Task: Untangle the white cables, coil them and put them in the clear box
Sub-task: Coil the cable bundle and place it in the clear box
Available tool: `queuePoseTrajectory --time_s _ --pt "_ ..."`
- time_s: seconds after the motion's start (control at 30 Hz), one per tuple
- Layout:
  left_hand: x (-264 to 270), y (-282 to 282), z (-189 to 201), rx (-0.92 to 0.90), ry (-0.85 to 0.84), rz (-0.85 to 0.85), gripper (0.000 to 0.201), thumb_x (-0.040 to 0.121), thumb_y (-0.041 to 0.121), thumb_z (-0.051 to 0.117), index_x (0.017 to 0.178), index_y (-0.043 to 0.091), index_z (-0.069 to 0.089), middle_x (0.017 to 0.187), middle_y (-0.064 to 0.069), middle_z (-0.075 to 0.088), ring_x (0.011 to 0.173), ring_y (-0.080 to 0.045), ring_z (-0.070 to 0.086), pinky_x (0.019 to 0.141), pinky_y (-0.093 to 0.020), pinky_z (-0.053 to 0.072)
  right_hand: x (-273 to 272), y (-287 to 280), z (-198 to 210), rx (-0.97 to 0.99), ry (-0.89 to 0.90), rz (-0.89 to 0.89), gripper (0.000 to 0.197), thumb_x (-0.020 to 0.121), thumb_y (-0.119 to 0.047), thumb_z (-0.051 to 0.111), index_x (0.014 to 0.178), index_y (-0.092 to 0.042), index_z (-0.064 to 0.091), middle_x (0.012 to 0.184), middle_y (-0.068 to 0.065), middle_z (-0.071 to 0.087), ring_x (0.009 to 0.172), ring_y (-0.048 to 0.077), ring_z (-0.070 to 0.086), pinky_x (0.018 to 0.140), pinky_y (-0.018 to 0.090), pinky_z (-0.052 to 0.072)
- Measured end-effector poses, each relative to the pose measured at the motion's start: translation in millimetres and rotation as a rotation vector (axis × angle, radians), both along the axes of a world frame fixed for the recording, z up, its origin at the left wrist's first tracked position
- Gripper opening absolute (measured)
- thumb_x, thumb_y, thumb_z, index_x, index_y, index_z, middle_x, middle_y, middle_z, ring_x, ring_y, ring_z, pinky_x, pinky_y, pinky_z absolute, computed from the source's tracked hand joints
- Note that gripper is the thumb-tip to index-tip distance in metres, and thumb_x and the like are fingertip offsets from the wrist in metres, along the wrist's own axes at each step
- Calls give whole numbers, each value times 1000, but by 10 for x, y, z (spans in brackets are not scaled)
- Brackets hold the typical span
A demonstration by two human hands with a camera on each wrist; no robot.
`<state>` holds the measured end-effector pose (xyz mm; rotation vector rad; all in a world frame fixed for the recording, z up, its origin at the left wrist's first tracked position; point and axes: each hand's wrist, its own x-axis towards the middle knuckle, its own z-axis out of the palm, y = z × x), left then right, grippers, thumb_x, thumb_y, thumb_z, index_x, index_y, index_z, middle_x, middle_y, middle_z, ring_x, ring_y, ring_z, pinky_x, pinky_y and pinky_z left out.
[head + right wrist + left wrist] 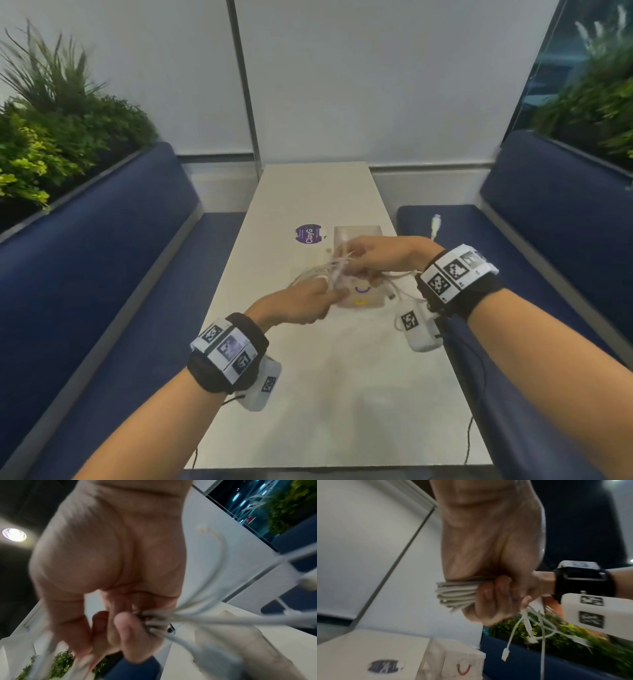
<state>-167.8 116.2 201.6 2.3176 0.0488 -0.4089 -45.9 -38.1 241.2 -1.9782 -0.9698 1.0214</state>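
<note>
Both hands work in the air above the middle of the surface (pixel 342 377), right over the clear box (pixel 358 236) — a sensible place, since whatever comes free can drop straight in. The left hand (pixel 301 305) is closed in a fist around a tight bundle of white cables (pixel 455 595); the wrist view shows the folded loops sticking out of the fist to the left, so this hand seems to act as the anchor, keeping the finished turns from springing apart. The right hand (pixel 380 255), just beyond it, pinches several strands between thumb and fingertips (pixel 130 628) and holds them spread, probably to tease one cable out of the knot. Loose ends hang below the left fist, one with a small plug (pixel 505 654) dangling clear of the box.

A further connector (pixel 435 224) pokes up behind the right wrist, over the blue bench (pixel 513 240) on the right — whether it belongs to the same tangle I cannot tell.

Much is hard to read. The cables between the hands are smeared by motion, so the number of cables and the state of the knot stay unclear. The hands cover most of the box; its contents cannot be made out. A purple round sticker (pixel 308 234) lies just left of the box, its small print illegible.
</note>
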Motion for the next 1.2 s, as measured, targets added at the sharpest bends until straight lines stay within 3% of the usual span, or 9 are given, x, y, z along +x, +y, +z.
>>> queuePoseTrajectory --time_s 0.17,0.33,0.5,0.63,0.73,0.9,0.97,1.07,1.2 --pt "222 -1 -33 -405 -281 395 42 97 50 49 69 20 48 61 -3 41 46 -10 33 47 -23 25 -319 120 -266 324 11 -287 14 104 -26 41 101 -13 37 65 -5 43 44 5 34 41 20 33" --pt "442 -114 -42 -562 -578 616 51 96 48 55 75 2 63 63 -12 67 59 -18 66 57 -31 53 -705 351 -598 564 -203 -484 23 105 -23 36 114 -3 36 74 4 53 61 17 55 61 31 51" --pt "540 -108 74 -787 -599 721 31 85 41 57 70 14 58 69 -9 59 66 -21 60 67 -37 49 -814 365 -757 646 190 -508 16 104 -29 42 100 -15 34 66 3 42 44 13 38 43 26 40" --pt "448 -81 406 -1145 -458 325 33 95 20 42 63 11 46 49 -6 44 44 -22 48 47 -25 39 -722 327 -916 434 218 -390 45 99 -41 50 63 -18 39 54 -1 27 41 8 25 41 20 24" --pt "300 -126 420 -1242 -52 -98 23 92 24 42 72 14 37 42 1 37 30 -11 35 34 -19 24 -552 230 -719 314 100 -316 30 96 -21 60 71 -10 47 56 2 38 40 -1 42 42 21 30" --pt "103 -120 292 -652 329 -481 31 93 22 45 64 13 41 42 5 39 29 -8 30 33 -22 14 -326 -9 -290 -174 -132 -110 30 97 -5 53 81 -31 56 34 -20 49 37 -19 49 51 2 45" --pt "26 -152 311 -356 317 -534 37 92 21 46 59 7 40 42 2 36 33 -13 26 37 -22 17 -286 -9 -231 -224 64 119 37 88 -8 54 68 -36 69 44 -15 54 30 0 51 36 11 40" --pt "-13 -179 297 -65 290 -522 44 97 26 45 61 1 43 48 -8 36 40 -17 27 40 -23 24 -209 49 -349 -119 340 84 13 81 -12 55 81 -9 69 63 1 62 52 10 58 51 20 47" --pt "12 -219 131 223 231 -520 44 92 39 48 61 9 44 58 -9 43 55 -24 39 57 -32 39 -261 73 -392 -43 518 -121 63 96 -60 38 106 -1 58 74 6 61 58 15 60 52 22 51"
